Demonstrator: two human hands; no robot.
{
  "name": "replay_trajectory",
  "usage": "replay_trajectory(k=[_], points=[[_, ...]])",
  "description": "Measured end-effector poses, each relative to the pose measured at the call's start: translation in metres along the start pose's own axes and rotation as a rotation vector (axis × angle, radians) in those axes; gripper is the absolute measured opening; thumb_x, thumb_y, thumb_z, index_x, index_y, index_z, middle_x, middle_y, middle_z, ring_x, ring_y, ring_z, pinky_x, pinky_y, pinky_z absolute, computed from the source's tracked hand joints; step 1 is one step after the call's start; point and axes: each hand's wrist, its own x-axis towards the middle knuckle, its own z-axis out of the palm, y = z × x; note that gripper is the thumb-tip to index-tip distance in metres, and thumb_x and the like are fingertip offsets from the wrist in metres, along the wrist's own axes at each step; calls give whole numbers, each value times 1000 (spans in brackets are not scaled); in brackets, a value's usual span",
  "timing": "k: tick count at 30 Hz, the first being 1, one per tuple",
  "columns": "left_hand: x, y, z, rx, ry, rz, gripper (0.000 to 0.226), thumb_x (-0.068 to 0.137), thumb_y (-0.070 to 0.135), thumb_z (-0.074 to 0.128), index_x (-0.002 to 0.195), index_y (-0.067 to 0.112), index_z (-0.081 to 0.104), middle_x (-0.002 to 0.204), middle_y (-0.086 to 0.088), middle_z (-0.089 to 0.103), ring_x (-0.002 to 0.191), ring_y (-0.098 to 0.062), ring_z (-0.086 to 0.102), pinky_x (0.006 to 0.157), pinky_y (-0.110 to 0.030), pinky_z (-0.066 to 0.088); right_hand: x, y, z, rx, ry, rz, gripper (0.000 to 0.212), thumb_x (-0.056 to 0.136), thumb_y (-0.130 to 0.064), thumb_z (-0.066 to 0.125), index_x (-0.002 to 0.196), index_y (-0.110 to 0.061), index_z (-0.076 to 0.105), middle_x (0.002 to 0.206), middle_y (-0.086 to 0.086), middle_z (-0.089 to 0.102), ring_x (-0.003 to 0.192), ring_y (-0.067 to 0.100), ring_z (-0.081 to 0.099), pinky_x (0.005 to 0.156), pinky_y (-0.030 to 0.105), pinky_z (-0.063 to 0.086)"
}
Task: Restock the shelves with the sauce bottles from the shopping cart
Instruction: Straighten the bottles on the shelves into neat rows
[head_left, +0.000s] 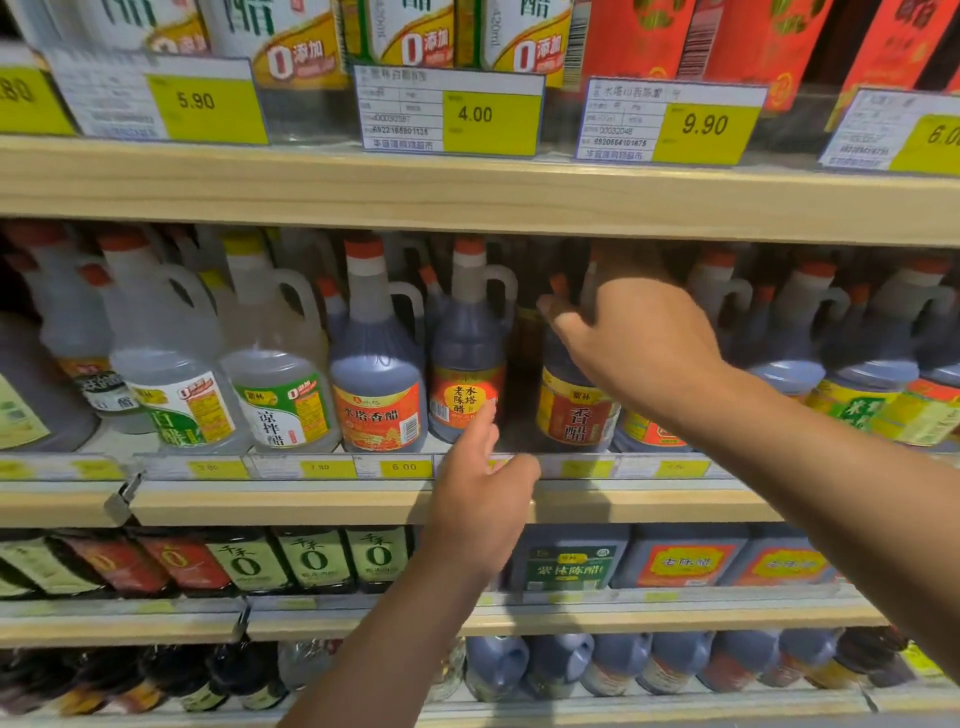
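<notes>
On the middle shelf, the right hand grips the top of a dark sauce bottle in the front row. The left hand, fingers straight, touches the small bottle beside it. I think it is best to slide the sauce bottle in slowly, standing straight, label facing out.

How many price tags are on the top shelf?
5, left to right: left tag cut by the frame, 5.90 tag, 4.00 tag, 9.90 tag, right tag cut by the frame. More may lie off-frame.
</notes>
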Motion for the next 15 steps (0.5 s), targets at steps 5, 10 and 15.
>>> replay_trajectory(k=[5,10,15], points=[[11,5,-24,17,103,21,75,96,1,48,160,30,20,164,8,27,148,-9,28,121,-34,26,10,-37,5,79,-27,-35,43,100,-47,45,105,-11,66,109,14,68,101,40,62,74,36,41],[18,7,-34,68,85,4,77,95,5,51,160,33,20,160,9,33,144,-9,32,109,-27,29,41,-67,27,914,-405,147,10,104,-24,49,106,-17,56,119,13,67,89,29,73,75,35,62],[20,5,-39,35,31,4,76,96,5,51,160,33,21,159,10,34,126,3,33,106,-24,30,57,-68,44,611,-212,-7,29,101,-28,56,129,-19,57,95,-11,63,53,5,64,61,21,59]])
